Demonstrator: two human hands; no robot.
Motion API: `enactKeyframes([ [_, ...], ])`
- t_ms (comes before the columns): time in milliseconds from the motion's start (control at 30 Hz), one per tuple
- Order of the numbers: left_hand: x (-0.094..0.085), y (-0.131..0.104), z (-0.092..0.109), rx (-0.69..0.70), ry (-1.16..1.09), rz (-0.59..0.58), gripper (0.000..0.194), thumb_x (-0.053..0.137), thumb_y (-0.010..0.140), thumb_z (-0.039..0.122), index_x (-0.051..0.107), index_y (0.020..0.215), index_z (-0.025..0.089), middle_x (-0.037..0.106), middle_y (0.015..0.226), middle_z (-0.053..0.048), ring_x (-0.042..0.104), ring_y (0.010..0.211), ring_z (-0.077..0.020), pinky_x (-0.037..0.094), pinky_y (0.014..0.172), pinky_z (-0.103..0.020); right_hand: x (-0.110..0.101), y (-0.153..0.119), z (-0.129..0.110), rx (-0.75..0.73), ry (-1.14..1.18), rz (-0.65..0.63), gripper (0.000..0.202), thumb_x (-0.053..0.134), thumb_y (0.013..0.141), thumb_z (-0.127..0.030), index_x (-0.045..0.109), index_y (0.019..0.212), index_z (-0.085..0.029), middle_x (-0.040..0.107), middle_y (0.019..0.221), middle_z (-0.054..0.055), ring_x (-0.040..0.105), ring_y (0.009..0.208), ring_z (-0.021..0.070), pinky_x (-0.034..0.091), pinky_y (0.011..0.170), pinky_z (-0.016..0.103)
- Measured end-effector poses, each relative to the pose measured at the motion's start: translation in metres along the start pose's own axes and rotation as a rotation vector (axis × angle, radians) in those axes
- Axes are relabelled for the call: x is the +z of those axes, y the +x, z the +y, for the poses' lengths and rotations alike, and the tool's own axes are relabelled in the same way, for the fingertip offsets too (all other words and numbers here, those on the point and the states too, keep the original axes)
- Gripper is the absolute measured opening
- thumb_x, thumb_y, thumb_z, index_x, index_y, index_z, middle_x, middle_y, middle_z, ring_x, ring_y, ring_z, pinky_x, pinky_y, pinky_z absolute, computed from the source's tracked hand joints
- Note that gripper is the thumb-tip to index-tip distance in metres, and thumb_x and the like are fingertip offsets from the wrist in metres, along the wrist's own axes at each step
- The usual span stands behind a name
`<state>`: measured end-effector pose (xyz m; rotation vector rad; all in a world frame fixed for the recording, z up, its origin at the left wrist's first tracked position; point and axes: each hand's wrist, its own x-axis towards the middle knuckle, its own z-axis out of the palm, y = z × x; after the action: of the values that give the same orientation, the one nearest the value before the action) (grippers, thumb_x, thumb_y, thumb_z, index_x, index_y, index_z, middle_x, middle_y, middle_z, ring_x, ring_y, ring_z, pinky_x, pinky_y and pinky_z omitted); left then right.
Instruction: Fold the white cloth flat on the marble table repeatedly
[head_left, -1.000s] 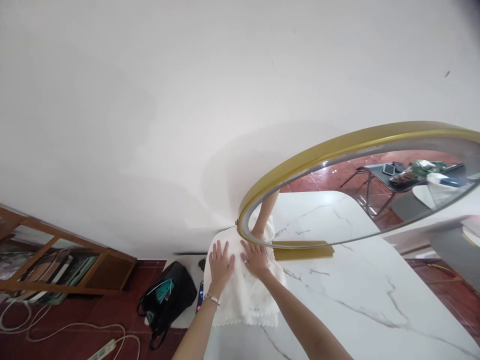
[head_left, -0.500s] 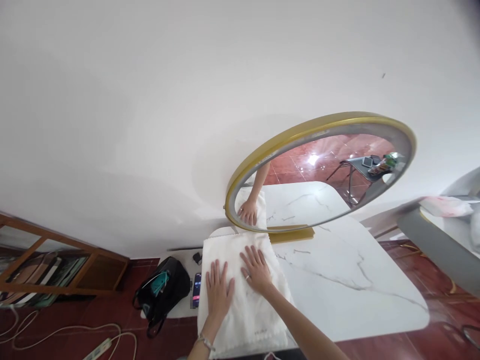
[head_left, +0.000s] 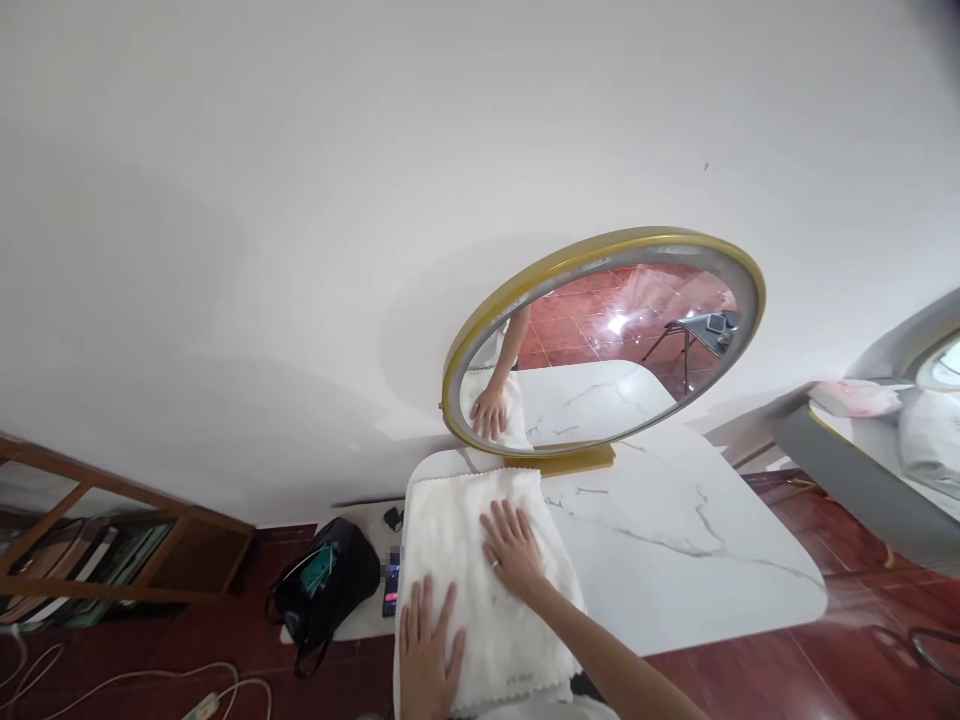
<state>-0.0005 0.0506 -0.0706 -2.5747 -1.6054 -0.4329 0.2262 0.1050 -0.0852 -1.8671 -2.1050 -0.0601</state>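
Observation:
A white towel (head_left: 480, 590) with scalloped edges lies flat on the left part of a white marble-patterned table (head_left: 675, 540). On the towel's near left edge rests my left hand (head_left: 429, 645), palm down with fingers spread. My right hand (head_left: 514, 548) is also palm down, higher on the towel and right of its middle, with a ring on one finger. Neither hand grasps anything. Just beyond the towel stands a round gold-framed mirror (head_left: 600, 350) on a gold base (head_left: 566, 460), reflecting one arm and part of the towel.
Left of the table, a black bag (head_left: 337, 580) and a phone (head_left: 391, 585) lie on a lower pale surface. A wooden shelf (head_left: 127, 530) with books and a power strip (head_left: 201, 706) are at far left. Another table (head_left: 840, 470) with white cloth (head_left: 937, 435) stands at right.
My left hand has slid toward me along the towel's left edge. My right hand has stayed nearly in place. The towel's far edge now lies lower, clear of the mirror base, and the view has shifted slightly.

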Motion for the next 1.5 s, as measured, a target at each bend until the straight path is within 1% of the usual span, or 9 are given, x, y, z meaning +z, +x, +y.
enactKeyframes([
  [333,0.009,0.08,-0.025,-0.036,-0.03,0.018,0.051,0.043,0.091,0.033,0.038,0.141,0.032,0.026,0.153,-0.004,0.022,0.141,-0.0283,0.028,0.11,-0.049,0.017,0.087,0.008,0.083,0.017,-0.063,0.045,0.039,0.094,-0.034,0.043,0.138,-0.026,0.035,0.149,0.008,0.028,0.138,0.0275,0.023,0.111,0.048],
  [500,0.013,0.1,-0.019,-0.081,-0.027,0.04,0.048,0.042,0.091,0.033,0.042,0.139,0.029,0.029,0.152,-0.006,0.021,0.141,-0.0292,0.027,0.11,-0.05,0.022,0.101,0.014,0.113,0.036,-0.053,0.045,0.039,0.094,-0.031,0.043,0.138,-0.027,0.035,0.149,0.007,0.029,0.138,0.0243,0.021,0.112,0.046],
  [767,0.004,0.057,-0.002,-0.046,-0.053,0.004,0.048,0.04,0.092,0.033,0.041,0.14,0.028,0.026,0.153,-0.007,0.022,0.141,-0.0289,0.027,0.11,-0.048,0.013,0.04,0.006,0.109,0.065,0.026,0.045,0.037,0.094,-0.028,0.042,0.139,-0.026,0.031,0.151,0.005,0.022,0.141,0.0237,0.024,0.112,0.044],
  [900,0.002,0.028,0.024,-0.034,-0.064,-0.027,0.053,0.042,0.09,0.034,0.034,0.143,0.033,0.026,0.153,-0.004,0.023,0.14,-0.0282,0.03,0.108,-0.048,-0.003,0.0,0.025,0.053,0.058,0.035,0.045,0.039,0.094,-0.027,0.041,0.139,-0.027,0.031,0.151,0.003,0.021,0.141,0.0229,0.025,0.112,0.044],
  [1033,0.007,0.02,0.061,-0.035,-0.085,-0.052,0.055,0.046,0.087,0.035,0.037,0.141,0.034,0.029,0.152,-0.003,0.027,0.138,-0.0296,0.033,0.105,-0.046,-0.017,-0.028,0.059,0.027,0.037,0.047,0.046,0.038,0.094,-0.027,0.04,0.14,-0.028,0.031,0.151,0.003,0.021,0.141,0.0227,0.026,0.112,0.045],
  [1200,0.017,0.038,0.111,-0.002,-0.114,-0.117,0.051,0.055,0.081,0.035,0.051,0.132,0.032,0.041,0.143,-0.009,0.035,0.129,-0.0326,0.036,0.098,-0.048,-0.03,-0.05,0.116,0.032,0.019,0.062,0.044,0.036,0.095,-0.03,0.042,0.139,-0.027,0.035,0.149,0.004,0.023,0.141,0.022,0.027,0.112,0.045],
  [1333,0.011,0.067,0.142,-0.02,-0.206,-0.224,0.04,0.06,0.078,0.035,0.061,0.117,0.032,0.052,0.127,-0.009,0.043,0.119,-0.0301,0.038,0.094,-0.045,-0.045,-0.061,0.158,0.028,0.066,0.025,0.043,0.036,0.095,-0.033,0.045,0.137,-0.028,0.038,0.147,0.004,0.028,0.139,0.0218,0.028,0.11,0.045],
  [1433,0.006,0.097,0.151,-0.149,-0.288,-0.297,0.023,0.056,0.079,0.029,0.067,0.099,0.027,0.057,0.109,-0.008,0.051,0.106,-0.026,0.04,0.09,-0.042,-0.057,-0.068,0.184,0.033,0.178,-0.007,0.039,0.037,0.094,-0.035,0.054,0.127,-0.027,0.046,0.142,0.005,0.036,0.134,0.0219,0.033,0.107,0.043],
  [1500,0.008,0.119,0.15,-0.314,-0.364,-0.251,0.018,0.056,0.077,0.025,0.066,0.092,0.023,0.056,0.106,-0.008,0.051,0.105,-0.0268,0.041,0.09,-0.043,-0.061,-0.072,0.198,0.127,0.245,0.07,0.037,0.035,0.094,-0.036,0.059,0.12,-0.023,0.051,0.135,0.009,0.041,0.129,0.023,0.037,0.104,0.043],
])
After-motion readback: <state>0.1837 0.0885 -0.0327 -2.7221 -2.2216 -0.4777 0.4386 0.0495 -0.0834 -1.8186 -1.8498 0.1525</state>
